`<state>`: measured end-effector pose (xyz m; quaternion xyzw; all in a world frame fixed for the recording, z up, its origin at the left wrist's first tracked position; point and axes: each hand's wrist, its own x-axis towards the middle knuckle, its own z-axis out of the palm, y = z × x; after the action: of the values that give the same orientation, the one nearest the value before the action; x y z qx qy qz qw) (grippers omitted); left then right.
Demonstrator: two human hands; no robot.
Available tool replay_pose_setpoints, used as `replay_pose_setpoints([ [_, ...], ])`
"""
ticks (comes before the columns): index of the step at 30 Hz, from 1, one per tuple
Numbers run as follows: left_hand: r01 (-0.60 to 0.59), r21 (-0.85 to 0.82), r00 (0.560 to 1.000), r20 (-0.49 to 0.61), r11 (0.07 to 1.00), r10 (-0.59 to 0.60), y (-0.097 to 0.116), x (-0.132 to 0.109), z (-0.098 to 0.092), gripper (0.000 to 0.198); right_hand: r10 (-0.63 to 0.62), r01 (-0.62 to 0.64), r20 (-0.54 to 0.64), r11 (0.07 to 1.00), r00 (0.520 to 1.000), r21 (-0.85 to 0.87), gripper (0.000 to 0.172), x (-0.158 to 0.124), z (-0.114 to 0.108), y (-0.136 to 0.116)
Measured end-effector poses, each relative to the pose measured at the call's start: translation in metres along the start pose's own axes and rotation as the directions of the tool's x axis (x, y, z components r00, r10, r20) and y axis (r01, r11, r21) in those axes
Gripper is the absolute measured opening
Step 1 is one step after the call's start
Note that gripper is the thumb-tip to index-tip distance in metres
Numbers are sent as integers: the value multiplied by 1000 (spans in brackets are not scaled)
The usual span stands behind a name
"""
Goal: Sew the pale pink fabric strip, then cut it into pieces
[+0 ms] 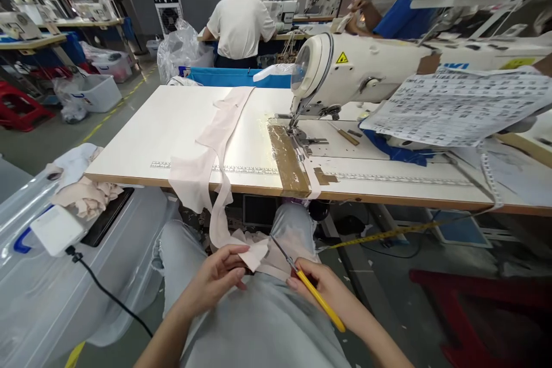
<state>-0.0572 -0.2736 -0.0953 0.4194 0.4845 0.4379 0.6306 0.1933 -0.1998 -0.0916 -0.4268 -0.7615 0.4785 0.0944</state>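
From my end I had the left hand (219, 279) with its thumb and fingers together on the pale fabric (255, 254), a corner of it poking out to the right, over the lap. The right hand (317, 284) was wrapped around the yellow-handled scissors (319, 301). The corner lay between the two hands, up and to the left of the right one; the left hand was nearer, already touching it. The scissors' long axis slanted from the right wrist forward and leftward, blades pointing just past the corner; I couldn't tell whether they touched it or stood parted. Farther out, a long pale strip (221, 221) rose from the lap over the near edge of the worktop (129, 132) and stretched away toward the far edge, left of the sewing machine (357, 69).
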Motion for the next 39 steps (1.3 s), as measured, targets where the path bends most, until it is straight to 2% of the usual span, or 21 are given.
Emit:
replay_pose_setpoints([
  [2,-54,181,990,-122,982,77,10,3,5,32,-7,6,61,1000,998,18,48,5,-2,-6],
  [4,-95,385,951,-238,918,198,12,8,6,34,-11,10,114,1000,993,12,48,10,-5,-9],
  [6,-102,451,933,-266,887,243,11,12,6,36,-23,25,152,1000,988,-12,47,15,-9,-10],
  [8,-31,358,960,-248,933,127,11,15,7,41,-52,59,195,998,979,-27,46,21,-12,-9],
  [10,96,188,978,-200,977,-57,13,18,8,46,-97,104,244,994,965,-19,47,27,-13,-9],
  [12,210,28,968,-149,977,-203,14,21,10,50,-139,144,285,990,948,6,49,33,-14,-9],
  [15,271,-109,950,-130,956,-284,14,25,10,52,-172,171,326,985,930,33,49,42,-15,-9],
  [20,286,-198,934,-162,938,-319,11,27,8,53,-190,204,362,979,913,0,48,50,-16,-8],
  [26,294,-216,930,-159,931,-330,9,27,7,50,-137,217,313,947,940,-238,48,48,-16,-8],
  [30,284,-228,933,-159,931,-324,8,29,7,51,-120,196,231,919,965,-343,50,45,-10,-6],
  [35,279,-234,932,-168,931,-322,6,28,6,49,-135,193,185,917,974,-349,50,44,-6,1],
  [39,278,-227,934,-163,933,-318,3,27,6,48,-147,200,161,900,976,-387,49,44,-5,-4],
])
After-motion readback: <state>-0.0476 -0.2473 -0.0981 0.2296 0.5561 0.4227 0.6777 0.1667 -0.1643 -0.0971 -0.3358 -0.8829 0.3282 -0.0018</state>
